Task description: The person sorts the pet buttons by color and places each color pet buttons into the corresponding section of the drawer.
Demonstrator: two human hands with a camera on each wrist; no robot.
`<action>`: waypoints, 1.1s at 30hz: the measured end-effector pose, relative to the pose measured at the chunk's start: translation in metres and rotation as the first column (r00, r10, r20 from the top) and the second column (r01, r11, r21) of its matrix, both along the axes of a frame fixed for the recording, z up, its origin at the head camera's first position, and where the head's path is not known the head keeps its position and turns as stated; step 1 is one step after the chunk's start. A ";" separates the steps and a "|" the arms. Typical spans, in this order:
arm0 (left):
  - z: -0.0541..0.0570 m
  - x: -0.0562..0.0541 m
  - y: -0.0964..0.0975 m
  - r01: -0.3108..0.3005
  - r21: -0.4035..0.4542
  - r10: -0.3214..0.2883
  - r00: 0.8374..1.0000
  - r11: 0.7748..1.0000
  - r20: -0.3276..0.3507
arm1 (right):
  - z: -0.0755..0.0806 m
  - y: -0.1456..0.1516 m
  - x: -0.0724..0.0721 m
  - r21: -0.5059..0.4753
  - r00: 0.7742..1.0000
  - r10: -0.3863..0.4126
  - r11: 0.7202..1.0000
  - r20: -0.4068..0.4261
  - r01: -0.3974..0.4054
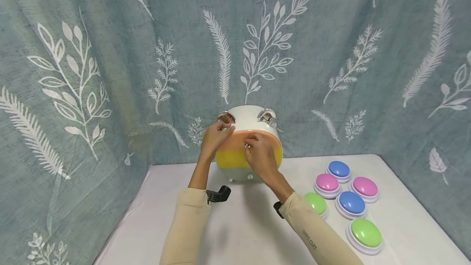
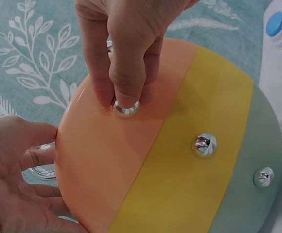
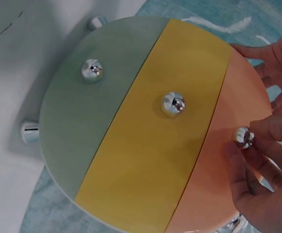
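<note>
A round-fronted box with a white body [image 1: 250, 114] stands at the back of the table. Its front has an orange panel [image 2: 107, 160], a yellow panel [image 2: 180, 174] and a green panel [image 3: 116, 53], each with a silver knob. My right hand [image 1: 262, 154] pinches the orange panel's knob [image 3: 244, 138] between thumb and fingers. At the box's upper left rim, my left hand [image 1: 214, 139] touches the orange panel's edge with extended fingertips. The yellow panel's knob [image 3: 173, 103] and the green panel's knob [image 3: 92, 71] are untouched.
Silver ear-like rings [image 1: 267, 116] top the box, and small silver feet [image 3: 30, 132] support it. Several round push buttons, blue [image 1: 352, 202], pink [image 1: 364, 186] and green [image 1: 366, 232], stand on the table's right. A leaf-patterned curtain [image 1: 191, 52] hangs behind.
</note>
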State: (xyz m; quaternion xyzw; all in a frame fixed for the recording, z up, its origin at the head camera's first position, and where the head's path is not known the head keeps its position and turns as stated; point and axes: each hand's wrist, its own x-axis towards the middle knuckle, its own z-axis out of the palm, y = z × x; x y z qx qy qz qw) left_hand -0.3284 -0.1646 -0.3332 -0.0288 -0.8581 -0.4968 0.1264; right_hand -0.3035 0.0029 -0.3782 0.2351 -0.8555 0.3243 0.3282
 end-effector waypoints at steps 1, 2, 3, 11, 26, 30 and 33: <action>0.000 0.001 -0.001 -0.002 -0.012 0.002 1.000 1.000 -0.001 | 0.000 -0.001 0.002 -0.001 1.000 0.002 1.000 -0.004 -0.002; 0.001 0.001 -0.002 -0.005 -0.028 0.005 1.000 1.000 -0.006 | 0.001 -0.003 0.003 -0.002 1.000 0.000 1.000 -0.004 0.000; 0.002 0.001 -0.004 -0.006 -0.046 0.005 1.000 0.999 -0.013 | 0.002 -0.004 0.004 -0.004 1.000 -0.001 1.000 -0.007 0.001; 0.009 -0.005 -0.011 0.014 -0.099 -0.008 0.998 0.995 0.058 | 0.006 -0.004 0.017 0.052 0.997 -0.064 0.996 -0.043 0.066; 0.001 -0.006 -0.016 0.083 -0.028 -0.081 0.993 0.996 0.082 | -0.002 0.007 0.079 0.091 0.990 -0.085 0.991 -0.110 0.095; 0.000 -0.005 -0.018 0.081 -0.027 -0.078 0.993 0.996 0.089 | -0.002 0.008 0.084 0.103 0.989 -0.097 0.989 -0.112 0.109; -0.001 -0.004 -0.017 0.085 -0.023 -0.083 0.993 0.996 0.088 | 0.004 0.014 0.089 0.083 0.990 -0.122 0.988 -0.078 0.128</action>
